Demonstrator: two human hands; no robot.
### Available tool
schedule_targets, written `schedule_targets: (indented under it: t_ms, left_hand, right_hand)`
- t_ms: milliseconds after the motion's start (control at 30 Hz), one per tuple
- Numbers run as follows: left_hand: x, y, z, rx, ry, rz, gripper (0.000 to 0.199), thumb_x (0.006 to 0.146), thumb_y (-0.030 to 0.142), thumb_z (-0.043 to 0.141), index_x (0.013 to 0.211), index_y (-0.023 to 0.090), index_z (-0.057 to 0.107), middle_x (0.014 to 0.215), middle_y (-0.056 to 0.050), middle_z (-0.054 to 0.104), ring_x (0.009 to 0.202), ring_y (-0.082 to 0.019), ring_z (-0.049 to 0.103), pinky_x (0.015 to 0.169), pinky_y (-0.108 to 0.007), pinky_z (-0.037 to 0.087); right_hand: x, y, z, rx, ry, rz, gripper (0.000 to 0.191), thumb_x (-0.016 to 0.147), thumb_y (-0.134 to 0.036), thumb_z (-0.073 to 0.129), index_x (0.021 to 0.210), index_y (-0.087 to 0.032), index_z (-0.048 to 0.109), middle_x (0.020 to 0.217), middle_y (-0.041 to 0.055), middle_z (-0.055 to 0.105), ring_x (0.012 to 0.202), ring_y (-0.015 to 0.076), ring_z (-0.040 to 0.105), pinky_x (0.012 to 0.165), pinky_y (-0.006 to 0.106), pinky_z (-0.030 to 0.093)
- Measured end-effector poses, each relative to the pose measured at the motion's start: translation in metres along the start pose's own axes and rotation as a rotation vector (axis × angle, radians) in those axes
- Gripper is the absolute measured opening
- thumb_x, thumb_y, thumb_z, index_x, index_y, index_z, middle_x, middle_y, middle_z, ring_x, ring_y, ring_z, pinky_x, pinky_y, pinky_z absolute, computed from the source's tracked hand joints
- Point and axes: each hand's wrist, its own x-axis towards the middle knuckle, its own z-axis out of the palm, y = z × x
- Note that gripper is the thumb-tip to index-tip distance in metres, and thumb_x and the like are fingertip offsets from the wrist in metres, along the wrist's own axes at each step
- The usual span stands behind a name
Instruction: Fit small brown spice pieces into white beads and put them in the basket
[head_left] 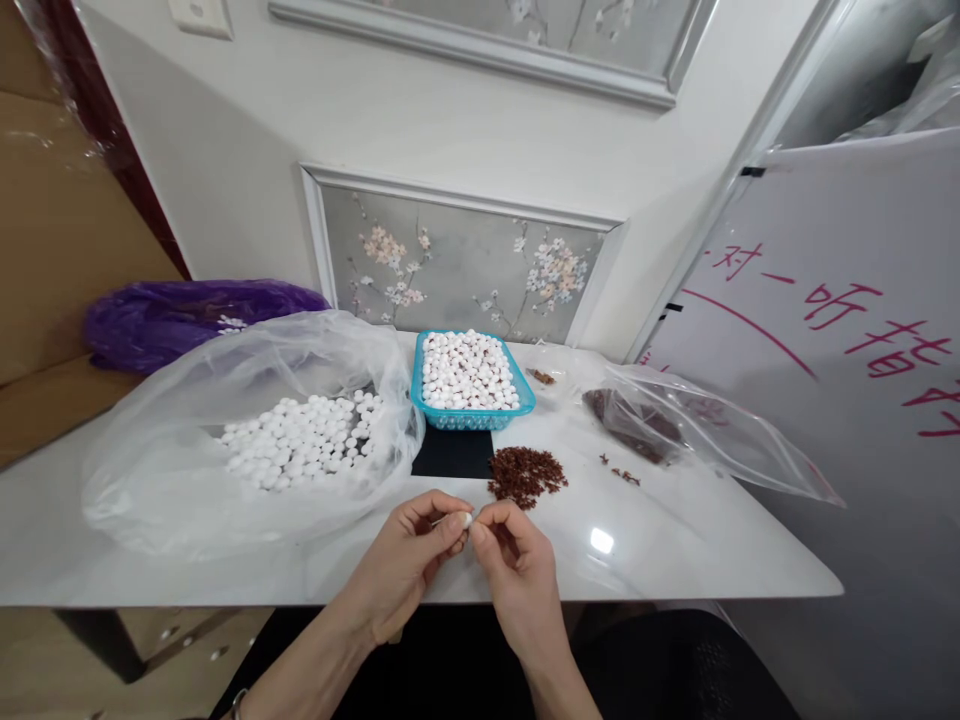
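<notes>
Between thumb and fingers, my left hand [412, 555] pinches a small white ball [466, 520] over the table's front edge. My right hand [517, 560] is closed in a pinch right beside the ball; whatever its fingertips hold is too small to make out. Just beyond my right hand lies a pile of small reddish-brown pieces [527, 475]. Farther back, a blue basket [525, 402] is heaped with white balls that show brown bits among them. To the left, a clear plastic bag [150, 490] lies open with many plain white balls [300, 440] in it.
A black flat square [450, 454] lies in front of the basket. On the right rests a clear zip bag [720, 430] of brown pieces, with loose bits nearby. A purple bag [187, 315] sits back left, and a whiteboard [825, 300] stands at right. Some white balls lie on the floor.
</notes>
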Motion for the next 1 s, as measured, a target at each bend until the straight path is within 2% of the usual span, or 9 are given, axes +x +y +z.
schedule_targets:
  t_ms: [167,267,400,500,667,1000]
  left_hand:
    - [0.0,0.001,0.0,-0.003,-0.016,-0.007,0.01,0.075,0.023,0.07,0.077,0.013,0.068,0.068,0.001,0.056,0.062,-0.005,0.046,0.066,-0.017,0.04]
    - [0.0,0.003,0.002,-0.05,-0.023,-0.042,0.013,0.075,0.025,0.069,0.078,0.012,0.066,0.068,0.001,0.056,0.06,-0.005,0.048,0.064,-0.017,0.042]
    - [0.0,0.006,0.006,-0.107,-0.018,-0.048,0.015,0.075,0.021,0.069,0.087,0.016,0.062,0.074,0.0,0.06,0.062,-0.006,0.053,0.065,-0.018,0.045]
    - [-0.001,0.008,0.009,-0.096,-0.031,-0.029,0.019,0.076,0.02,0.068,0.092,0.017,0.058,0.073,0.001,0.061,0.061,-0.007,0.055,0.064,-0.019,0.046]
    - [-0.004,0.006,0.009,-0.061,-0.019,-0.033,0.025,0.074,0.019,0.07,0.094,0.018,0.056,0.064,0.004,0.058,0.057,-0.006,0.052,0.061,-0.019,0.043]
    - [-0.003,0.006,0.005,-0.012,-0.053,-0.038,0.03,0.07,0.022,0.074,0.093,0.018,0.055,0.066,0.004,0.058,0.059,-0.006,0.047,0.063,-0.02,0.039]
  right_hand:
    - [0.002,-0.002,-0.001,0.049,0.028,0.084,0.013,0.082,-0.026,0.06,0.074,-0.018,0.054,0.066,-0.0033,0.052,0.062,0.0101,0.048,0.058,0.02,0.04]
    - [0.005,-0.003,-0.005,0.158,-0.032,0.124,0.007,0.081,-0.024,0.061,0.083,-0.019,0.056,0.069,-0.0039,0.053,0.061,0.009,0.049,0.059,0.02,0.042]
    - [0.005,-0.002,-0.011,0.153,-0.115,0.081,0.02,0.084,-0.024,0.057,0.103,-0.023,0.061,0.083,-0.0006,0.055,0.066,0.0096,0.051,0.063,0.022,0.045]
    - [0.004,-0.003,-0.012,0.063,-0.159,0.023,0.025,0.086,-0.024,0.056,0.11,-0.025,0.063,0.088,0.0013,0.053,0.069,0.0107,0.052,0.066,0.023,0.046]
    - [0.003,-0.005,-0.011,0.002,-0.186,-0.014,0.025,0.088,-0.026,0.052,0.11,-0.025,0.065,0.085,0.0022,0.052,0.069,0.012,0.052,0.063,0.024,0.045]
    - [0.001,-0.009,-0.014,-0.032,-0.165,-0.065,0.024,0.086,-0.025,0.055,0.105,-0.024,0.069,0.081,0.003,0.055,0.067,0.0134,0.053,0.059,0.025,0.044]
